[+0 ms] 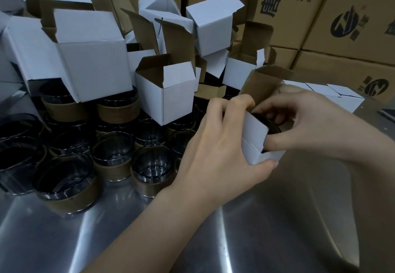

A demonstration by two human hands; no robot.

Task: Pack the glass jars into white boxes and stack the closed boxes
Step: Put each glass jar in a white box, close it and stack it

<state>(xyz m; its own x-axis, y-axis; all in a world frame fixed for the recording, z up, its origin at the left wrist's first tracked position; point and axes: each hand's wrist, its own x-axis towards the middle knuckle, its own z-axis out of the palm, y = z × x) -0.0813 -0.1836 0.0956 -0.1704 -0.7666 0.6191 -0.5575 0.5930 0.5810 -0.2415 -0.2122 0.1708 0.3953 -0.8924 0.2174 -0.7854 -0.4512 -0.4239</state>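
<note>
Free room along the near table (267, 230)
Jars (113, 151) and open white boxes (168, 93) crowd the left; brown cartons (320, 16) wall off the back.

1. Dim, cool indoor light gives the white cardboard boxes (96, 59) a bluish cast.
2. Pale streaks of glare cross the brushed steel tabletop (192, 240).
3. Wide-angle distortion tilts the brown printed cartons (320, 16) near the edges.
4. Focus is slightly soft throughout, more so in the corners.

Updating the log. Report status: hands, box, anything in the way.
Left hand and right hand both grip the white box. Dark jar inside, lid flap up. Loose jars and empty boxes crowd the left.
</note>
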